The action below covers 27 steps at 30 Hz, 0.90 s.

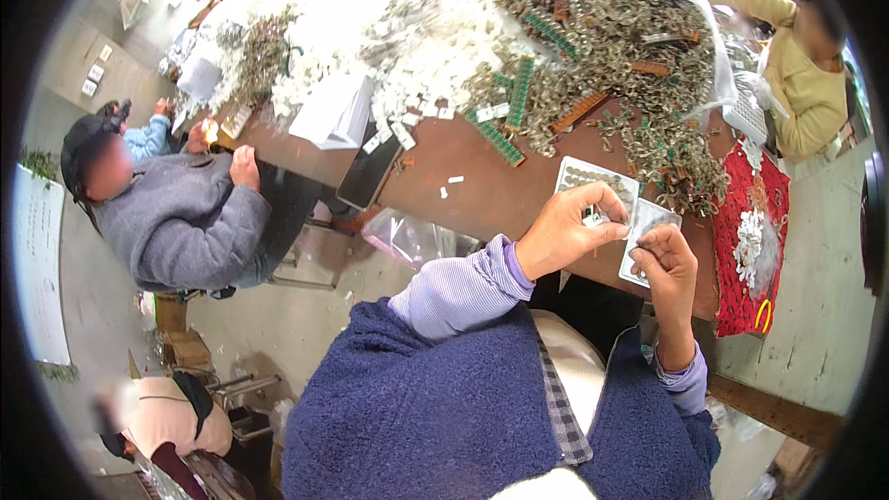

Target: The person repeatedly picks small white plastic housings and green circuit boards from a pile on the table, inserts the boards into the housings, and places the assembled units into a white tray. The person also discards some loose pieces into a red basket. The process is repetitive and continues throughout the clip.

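Over the front edge of the brown table, my left hand (579,227) is closed in a pinch. A small white piece (594,218) shows under its curled fingers; whether they grip it cannot be made out. Beside it on the right, my right hand (669,268) has thumb and fingers drawn together, and what they hold is hidden or too small to name. Two shallow white trays lie beneath the hands. The left tray (567,172) carries rows of small round greyish parts. My right fingers are over the right tray (614,266), whose contents are partly covered.
A large heap of small metal parts (639,46) with green strips (520,97) fills the far right of the table (444,167). White plastic pieces (403,134) are piled further left. A red patterned cloth (741,301) hangs at the right. Co-workers (176,213) sit on either side.
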{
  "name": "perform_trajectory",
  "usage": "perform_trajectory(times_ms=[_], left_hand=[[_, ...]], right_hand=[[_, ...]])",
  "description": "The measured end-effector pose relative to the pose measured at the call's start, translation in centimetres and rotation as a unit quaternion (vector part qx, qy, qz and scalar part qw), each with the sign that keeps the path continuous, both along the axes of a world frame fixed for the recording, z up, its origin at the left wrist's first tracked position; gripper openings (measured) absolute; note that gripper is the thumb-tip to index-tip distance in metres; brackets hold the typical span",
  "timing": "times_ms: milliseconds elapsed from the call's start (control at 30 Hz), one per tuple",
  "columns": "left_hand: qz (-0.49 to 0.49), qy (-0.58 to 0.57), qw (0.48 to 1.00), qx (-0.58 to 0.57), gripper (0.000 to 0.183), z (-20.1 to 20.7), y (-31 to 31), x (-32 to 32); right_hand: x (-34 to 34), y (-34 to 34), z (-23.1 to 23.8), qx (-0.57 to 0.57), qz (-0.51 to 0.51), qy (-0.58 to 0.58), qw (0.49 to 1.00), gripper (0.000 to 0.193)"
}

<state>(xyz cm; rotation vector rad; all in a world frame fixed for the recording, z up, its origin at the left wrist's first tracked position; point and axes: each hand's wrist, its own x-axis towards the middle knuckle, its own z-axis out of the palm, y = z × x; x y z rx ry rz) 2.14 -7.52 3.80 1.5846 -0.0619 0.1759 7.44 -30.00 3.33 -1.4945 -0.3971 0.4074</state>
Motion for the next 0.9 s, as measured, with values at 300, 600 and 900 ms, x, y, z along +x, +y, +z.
perform_trajectory(times_ms=[300,600,900], left_hand=[[0.015,0.002,1.000,-0.017,0.034,-1.7,0.1,-1.3],[0.347,-0.029,0.799,0.490,0.028,-1.8,14.3,2.4],[0.404,-0.007,0.789,0.463,0.025,-0.8,15.0,2.6]], right_hand=[[-0.7,2.9,1.2,-0.222,-0.038,-0.481,0.847,0.013],[0.6,2.6,-0.3,-0.175,-0.028,-0.440,0.880,0.010],[0.1,4.2,1.1,-0.154,0.003,-0.450,0.880,0.008]])
